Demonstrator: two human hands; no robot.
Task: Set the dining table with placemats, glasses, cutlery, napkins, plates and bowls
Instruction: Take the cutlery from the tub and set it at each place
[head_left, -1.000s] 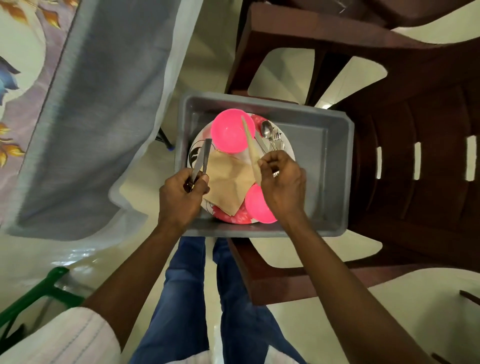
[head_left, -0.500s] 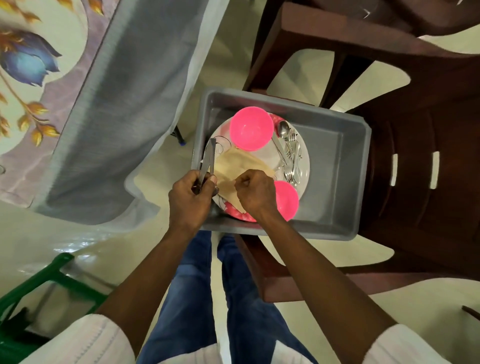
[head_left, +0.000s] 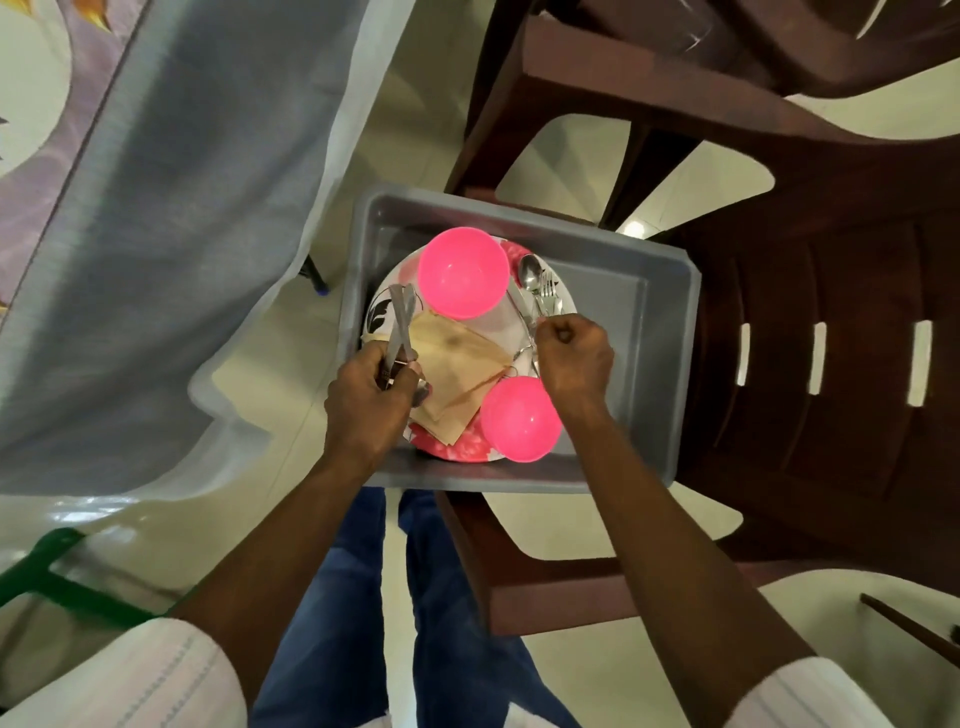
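A grey-bordered tablecloth (head_left: 182, 234) hangs at the left. A brown plastic chair (head_left: 831, 364) stands at the right and carries a grey tub (head_left: 634, 332) on its seat.

Inside the tub lies a patterned plate (head_left: 382, 312). On the plate:
- far pink bowl (head_left: 463, 271), upright
- near pink bowl (head_left: 521, 420), upright
- brown napkins (head_left: 457, 358), stacked between the bowls
- spoon and forks (head_left: 540, 288), at the right rim

The left hand (head_left: 366, 400) has its fingers clamped round two knives (head_left: 400, 322), whose blades point away. The right hand (head_left: 574, 353) has its fingers curled round the handles of the spoon and forks.
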